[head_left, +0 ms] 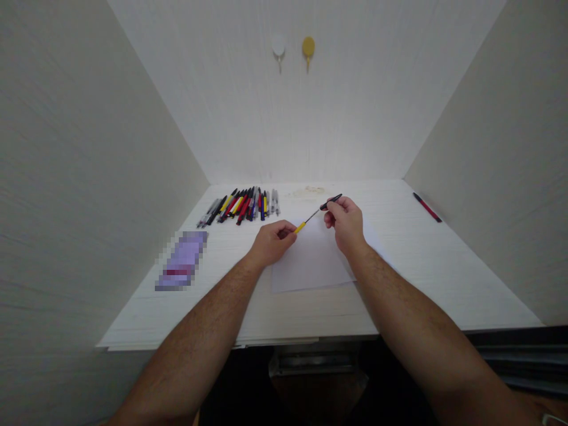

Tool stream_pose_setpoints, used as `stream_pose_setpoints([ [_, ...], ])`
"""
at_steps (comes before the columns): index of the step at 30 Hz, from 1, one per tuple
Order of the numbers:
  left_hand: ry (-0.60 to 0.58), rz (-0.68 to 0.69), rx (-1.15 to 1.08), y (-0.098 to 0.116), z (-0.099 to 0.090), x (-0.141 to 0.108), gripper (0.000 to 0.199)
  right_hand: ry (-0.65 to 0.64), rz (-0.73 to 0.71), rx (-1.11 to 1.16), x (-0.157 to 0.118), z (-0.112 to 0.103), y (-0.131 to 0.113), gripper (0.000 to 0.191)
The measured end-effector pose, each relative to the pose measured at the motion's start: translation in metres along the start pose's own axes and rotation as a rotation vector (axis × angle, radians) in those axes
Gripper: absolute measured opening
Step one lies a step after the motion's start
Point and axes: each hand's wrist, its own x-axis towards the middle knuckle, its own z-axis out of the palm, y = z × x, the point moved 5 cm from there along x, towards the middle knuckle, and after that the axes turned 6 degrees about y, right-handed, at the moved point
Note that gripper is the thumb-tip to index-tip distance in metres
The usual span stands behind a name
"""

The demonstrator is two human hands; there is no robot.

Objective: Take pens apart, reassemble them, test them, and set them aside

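Observation:
Above the white paper (315,260), my left hand (275,241) pinches the yellow barrel (300,227) of a pen. A thin refill (312,216) sticks out of that barrel, up and to the right. My right hand (348,222) is closed on the black upper part (332,202) of a pen, held tilted. Its lower end is at or very near the refill's tip; I cannot tell whether they touch.
A pile of pens (242,204) in several colours lies at the back left. Nearer on the left is a blurred purple packet (184,260). One red and black pen (427,207) lies by the right wall. White and yellow hooks (308,47) are on the back wall.

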Motion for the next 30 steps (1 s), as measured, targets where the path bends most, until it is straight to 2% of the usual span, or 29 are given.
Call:
stream_pose_setpoints([
  [8, -0.012, 0.008, -0.012, 0.002, 0.0, 0.0, 0.019, -0.057, 0.027, -0.027, -0.004, 0.005, 0.003, 0.017],
  [13, -0.005, 0.008, -0.009, 0.004, 0.0, 0.0, 0.018, -0.204, 0.056, -0.049, -0.011, 0.013, 0.002, 0.026],
  [18, -0.002, 0.007, -0.008, 0.006, 0.0, 0.0, 0.017, -0.311, 0.064, -0.064, -0.016, 0.018, 0.003, 0.021],
  [23, -0.008, 0.003, 0.006, 0.005, 0.001, 0.0, 0.018, -0.376, 0.017, -0.061, -0.016, 0.019, 0.004, 0.023],
  [30, -0.004, 0.006, 0.025, 0.008, 0.001, 0.0, 0.017, -0.392, -0.052, -0.031, -0.016, 0.02, 0.003, 0.019],
])
